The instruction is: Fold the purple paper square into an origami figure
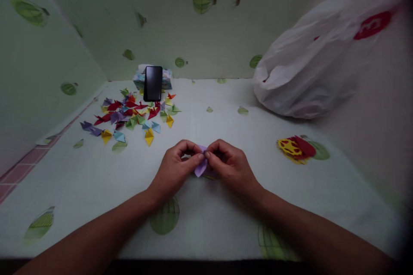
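A small folded piece of purple paper [200, 169] is pinched between my two hands at the middle of the table. My left hand [176, 164] grips it from the left with thumb and forefinger. From the right, my right hand [231, 164] pinches it the same way, and the fingertips of both hands nearly meet. Part of the paper is hidden behind the fingers. Something yellow shows on the table just below the right hand, too covered to name. Farther off to the left lies a heap of small folded paper cranes [130, 114] in many colours.
Behind the cranes, a black phone [152, 84] leans on a patterned tissue box [167, 78]. A large white plastic bag [309, 64] stands at the back right. Red and yellow cut-out pieces [295, 148] lie at the right. Walls close the table in behind and at both sides.
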A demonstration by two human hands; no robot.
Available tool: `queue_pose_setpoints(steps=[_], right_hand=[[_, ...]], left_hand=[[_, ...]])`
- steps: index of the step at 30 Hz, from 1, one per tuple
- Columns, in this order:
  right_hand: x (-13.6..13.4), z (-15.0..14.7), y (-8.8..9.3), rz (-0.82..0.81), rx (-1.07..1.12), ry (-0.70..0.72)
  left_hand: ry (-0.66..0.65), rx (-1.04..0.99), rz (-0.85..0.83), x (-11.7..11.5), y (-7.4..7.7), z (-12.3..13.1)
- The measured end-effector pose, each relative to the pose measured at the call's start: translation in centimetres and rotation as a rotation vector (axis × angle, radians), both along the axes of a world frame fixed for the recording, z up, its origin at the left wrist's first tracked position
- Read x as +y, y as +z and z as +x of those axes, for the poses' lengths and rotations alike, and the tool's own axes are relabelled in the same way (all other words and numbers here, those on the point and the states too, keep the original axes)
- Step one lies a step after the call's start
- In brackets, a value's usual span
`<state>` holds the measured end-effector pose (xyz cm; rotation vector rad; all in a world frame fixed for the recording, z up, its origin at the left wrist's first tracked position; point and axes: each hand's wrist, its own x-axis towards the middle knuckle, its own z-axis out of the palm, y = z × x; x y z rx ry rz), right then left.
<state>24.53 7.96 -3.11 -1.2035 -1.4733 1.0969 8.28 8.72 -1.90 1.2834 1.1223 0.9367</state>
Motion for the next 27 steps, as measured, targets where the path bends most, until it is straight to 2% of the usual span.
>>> queue_pose_setpoints(steps=[10, 19, 27], right_hand=[[-0.03, 0.16, 0.14, -0.005, -0.002, 0.017], [0.04, 0.28, 0.00, 0.021, -0.028, 0.054], [0.31, 0.29, -0.19, 0.083, 0.044, 0.094]], left_hand=[[-0.017, 0.020, 0.029, 0.07, 0.28, 0.11], [0.011, 0.232, 0.233, 0.19, 0.40, 0.09], [-0.032, 0.195, 0.160, 0.44, 0.33, -0.08]])
